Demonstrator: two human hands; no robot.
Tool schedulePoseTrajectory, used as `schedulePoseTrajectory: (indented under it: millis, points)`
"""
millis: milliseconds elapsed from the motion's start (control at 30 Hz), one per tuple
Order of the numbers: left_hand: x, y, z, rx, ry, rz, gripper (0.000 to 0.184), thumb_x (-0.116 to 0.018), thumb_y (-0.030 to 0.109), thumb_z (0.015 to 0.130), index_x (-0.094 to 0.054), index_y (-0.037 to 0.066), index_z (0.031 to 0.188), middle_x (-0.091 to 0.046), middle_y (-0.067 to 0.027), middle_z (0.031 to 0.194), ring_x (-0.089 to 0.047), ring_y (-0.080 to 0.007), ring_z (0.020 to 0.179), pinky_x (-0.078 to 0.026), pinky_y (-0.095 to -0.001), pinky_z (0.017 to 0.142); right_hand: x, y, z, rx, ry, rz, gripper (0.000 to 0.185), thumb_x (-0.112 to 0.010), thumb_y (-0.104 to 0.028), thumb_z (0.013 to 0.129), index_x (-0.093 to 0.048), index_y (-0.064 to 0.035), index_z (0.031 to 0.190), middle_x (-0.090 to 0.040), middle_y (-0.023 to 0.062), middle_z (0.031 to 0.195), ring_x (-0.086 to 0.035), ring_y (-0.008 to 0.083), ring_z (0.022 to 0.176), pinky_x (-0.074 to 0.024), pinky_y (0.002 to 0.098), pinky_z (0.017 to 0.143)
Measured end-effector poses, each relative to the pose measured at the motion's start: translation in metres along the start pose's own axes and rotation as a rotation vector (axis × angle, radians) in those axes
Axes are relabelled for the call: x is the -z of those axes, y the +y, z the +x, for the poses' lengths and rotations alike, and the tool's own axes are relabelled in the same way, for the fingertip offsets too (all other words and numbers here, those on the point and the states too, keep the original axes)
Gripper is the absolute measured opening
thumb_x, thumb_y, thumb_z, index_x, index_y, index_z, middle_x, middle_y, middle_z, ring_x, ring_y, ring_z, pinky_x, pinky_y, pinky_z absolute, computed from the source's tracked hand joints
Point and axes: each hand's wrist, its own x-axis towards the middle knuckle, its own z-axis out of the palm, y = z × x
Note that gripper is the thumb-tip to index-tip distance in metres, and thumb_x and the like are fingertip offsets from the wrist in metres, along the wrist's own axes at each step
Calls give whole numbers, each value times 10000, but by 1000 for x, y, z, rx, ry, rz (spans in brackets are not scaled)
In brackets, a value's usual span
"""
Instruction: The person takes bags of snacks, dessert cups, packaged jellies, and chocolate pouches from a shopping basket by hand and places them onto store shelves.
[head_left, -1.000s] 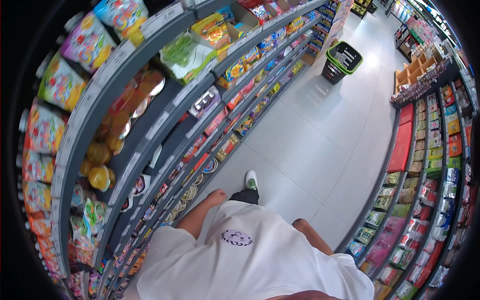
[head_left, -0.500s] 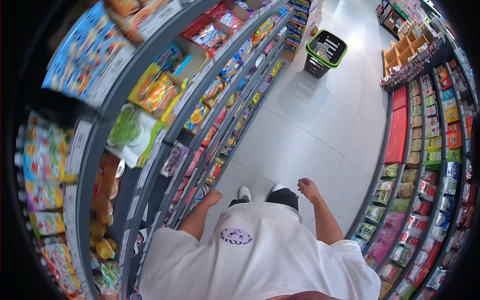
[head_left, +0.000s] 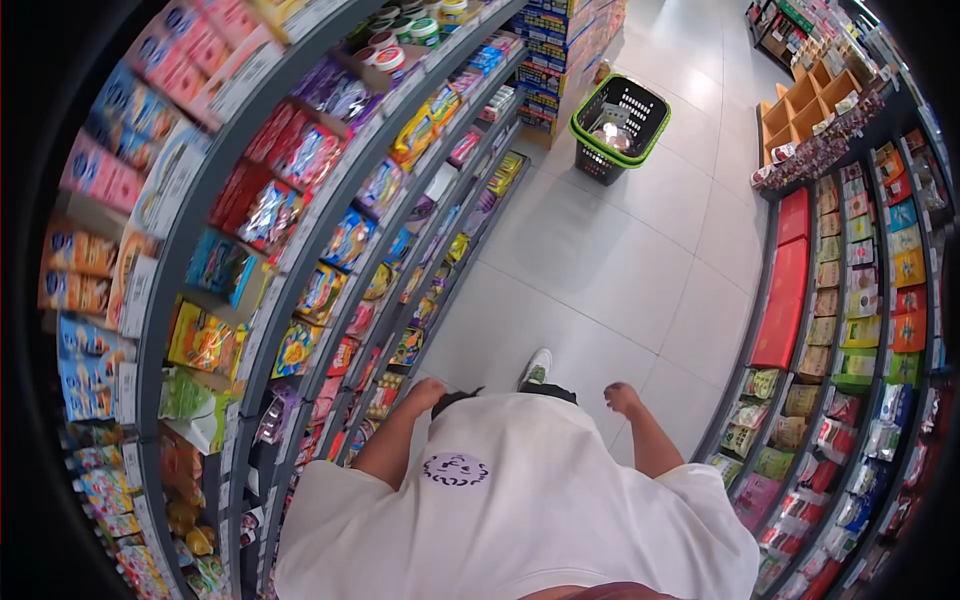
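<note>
My left hand [head_left: 425, 394] hangs at my left side near the lower shelves, its fingers curled in and nothing visible in it. On the other side, my right hand [head_left: 621, 398] hangs over the floor with loosely bent fingers a little apart, also holding nothing. Neither hand touches any goods. Ahead on the floor stands a black shopping basket [head_left: 600, 164] with a bright green rim and some light-coloured item inside that I cannot make out. Beside my left arm, the shelf rack [head_left: 285, 262] carries several rows of bagged sweets, including yellow gummy packs [head_left: 203, 336].
Grey tiled floor [head_left: 560, 270] runs between two racks. On the right, a curved rack holds small packets [head_left: 800, 400] and red boxes [head_left: 780, 290]. Stacked blue cartons [head_left: 545, 60] end the left rack. A wooden compartment display [head_left: 815, 100] stands at the back right.
I have walked forward: the basket looks nearer and lower in view, and the left shelves have slid back past me. My right hand has swung slightly lower. One shoe now shows, not two.
</note>
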Motion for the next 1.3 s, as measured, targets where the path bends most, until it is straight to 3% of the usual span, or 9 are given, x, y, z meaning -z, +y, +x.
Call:
schedulePoseTrajectory:
  millis: [167,433,600,700,767,900,1100,1167,1300]
  points:
    - [-9,99,37,-186,64,-136,267,-551,222,761,-587,4,911,-612,-88,778,-583,-176,690,-460,-305,648,78,-74,57,179,101,-372,239,-536,-159,754,-599,14,908,-611,95,756,-571,181,618,-458,296,534]
    - [-4,179,112,-122,37,-85,240,-551,211,760,-606,-5,848,-606,-97,743,-582,-171,668,-461,-309,631,101,-170,90,72,-9,200,318,-555,-187,766,-560,-3,1025,-600,64,817,-574,157,673,-448,272,551]
    - [20,204,188,-194,-137,473,167,-566,142,711,-650,27,798,-633,-155,773,-612,-279,726,-483,-378,682,139,-153,128,-44,-19,191,284,-524,-180,772,-582,-11,992,-607,82,829,-586,178,688,-451,281,538]
    - [33,259,226,-264,-185,612,195,-573,158,706,-653,41,840,-633,-167,859,-602,-331,810,-475,-415,741,189,-136,155,-266,-100,98,274,-531,-184,770,-584,-10,975,-602,92,813,-570,179,648,-444,281,522]
    - [41,302,262,-244,-135,485,230,-577,194,732,-644,32,880,-629,-177,917,-591,-340,885,-466,-411,785,221,-134,182,59,-127,-426,252,-536,-180,776,-588,-14,958,-591,92,793,-542,173,588,-431,282,494]
    - [55,411,294,-167,-10,289,285,-579,249,753,-627,8,899,-628,-180,934,-585,-320,920,-452,-379,804,277,-261,172,-162,112,285,275,-513,-184,809,-562,-14,1020,-588,71,827,-548,146,673,-436,256,563]
    - [30,524,377,-240,0,174,270,-567,243,753,-626,27,903,-628,-168,930,-592,-297,906,-458,-359,788,350,-365,226,116,181,347,270,-512,-176,836,-549,-19,1053,-596,45,853,-551,124,684,-446,255,587]
    - [12,548,405,-333,24,150,212,-555,199,757,-601,17,857,-612,-65,726,-578,-150,634,-453,-290,585,385,-380,253,80,143,371,270,-510,-185,846,-545,-31,1065,-600,45,881,-561,124,710,-453,250,607]
    - [-33,591,450,-276,55,6,194,-549,181,768,-598,15,857,-612,-65,731,-586,-147,647,-459,-282,587,466,-398,322,-55,52,566,300,-505,-234,861,-528,-63,1107,-607,47,926,-588,142,764,-473,253,654]
